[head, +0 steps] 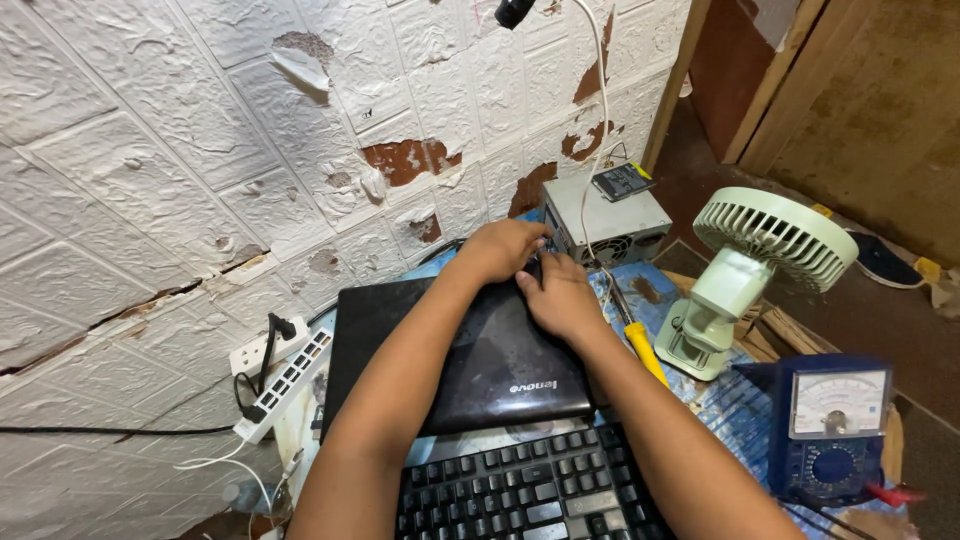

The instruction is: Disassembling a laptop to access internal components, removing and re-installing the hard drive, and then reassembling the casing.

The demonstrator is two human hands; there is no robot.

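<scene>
A closed black laptop (480,360) lies on the table, its lid facing up. My left hand (500,250) rests curled over the laptop's far edge, fingers bent down behind it. Just to its right, my right hand (560,295) lies on the lid near the same far corner, fingers reaching toward the left hand. What the fingers grip at that edge is hidden. Both forearms stretch across the lid. A black keyboard (520,495) sits in front of the laptop, partly under it.
A grey power supply box (605,222) stands behind the hands with a small drive on top. Right of the laptop are a yellow-handled screwdriver (645,352), a pale green fan (745,265) and a blue analog multimeter (830,425). A white power strip (280,385) lies left against the wall.
</scene>
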